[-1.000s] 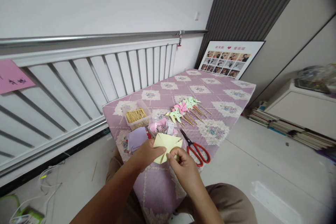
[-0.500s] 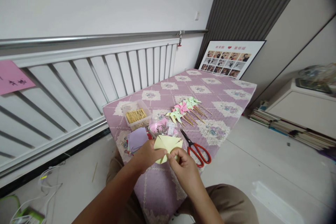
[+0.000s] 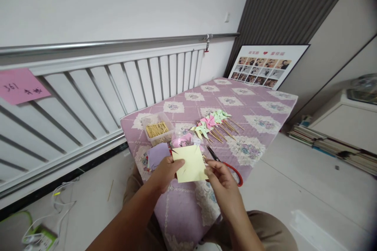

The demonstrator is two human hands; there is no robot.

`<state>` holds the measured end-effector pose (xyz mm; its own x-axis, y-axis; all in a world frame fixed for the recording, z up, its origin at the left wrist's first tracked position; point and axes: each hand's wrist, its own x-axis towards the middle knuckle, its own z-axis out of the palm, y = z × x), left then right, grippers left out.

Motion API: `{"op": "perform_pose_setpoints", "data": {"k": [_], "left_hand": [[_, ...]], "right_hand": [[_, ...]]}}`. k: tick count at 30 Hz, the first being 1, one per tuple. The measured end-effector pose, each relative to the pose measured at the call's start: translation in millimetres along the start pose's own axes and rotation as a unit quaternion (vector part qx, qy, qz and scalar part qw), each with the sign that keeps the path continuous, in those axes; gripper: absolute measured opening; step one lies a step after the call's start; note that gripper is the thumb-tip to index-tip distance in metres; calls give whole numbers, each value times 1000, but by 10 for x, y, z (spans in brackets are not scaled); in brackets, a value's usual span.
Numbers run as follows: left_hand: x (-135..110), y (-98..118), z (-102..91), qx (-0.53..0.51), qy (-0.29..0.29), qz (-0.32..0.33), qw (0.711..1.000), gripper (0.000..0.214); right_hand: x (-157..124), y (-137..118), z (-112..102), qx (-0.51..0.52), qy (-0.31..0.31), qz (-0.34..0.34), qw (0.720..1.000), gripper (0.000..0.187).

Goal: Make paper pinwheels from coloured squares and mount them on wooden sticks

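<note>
My left hand pinches the left edge of a pale yellow paper square that has cuts running in from its corners. The sheet is held flat above the near end of the purple quilted table. My right hand pinches the sheet's right edge with thumb and fingers. Red-handled scissors lie on the table just behind my right hand, partly hidden by it.
A clear box of wooden sticks, purple paper squares, a pink dish and several finished paper pinwheels lie on the table. A photo board leans at the far end. Books are stacked on the floor at right.
The yellow paper was folded in between my hands; now it is spread flat and my hands have moved apart. The camera view has shifted slightly.
</note>
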<state>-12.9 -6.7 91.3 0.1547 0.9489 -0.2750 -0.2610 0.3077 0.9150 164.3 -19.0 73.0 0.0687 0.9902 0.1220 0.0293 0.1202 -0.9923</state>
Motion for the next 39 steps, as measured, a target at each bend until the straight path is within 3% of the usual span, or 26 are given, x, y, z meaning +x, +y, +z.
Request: {"op": "perform_pose_setpoints", "data": {"k": [5,13,19,34,39], "left_hand": [[54,-55,26,-83,55,28,995,35],[23,-110,162,-125,99,71,985,35],[-76,-79,237,-211,75,66,972,30],[-72,-219,268,-185,131,85,970,30],[-127,-204,328,-220,104,100,965,28]], "right_hand": [[-71,-13,-45,-23,82,-44,995,22],[-241,79,210,-134,-46,-117,983,19],[-183,93,276,-181,-59,-166,968,30],[-232,226,319,-104,-92,-96,986,41],[-258,131,359,-51,-74,-37,995,40]]}}
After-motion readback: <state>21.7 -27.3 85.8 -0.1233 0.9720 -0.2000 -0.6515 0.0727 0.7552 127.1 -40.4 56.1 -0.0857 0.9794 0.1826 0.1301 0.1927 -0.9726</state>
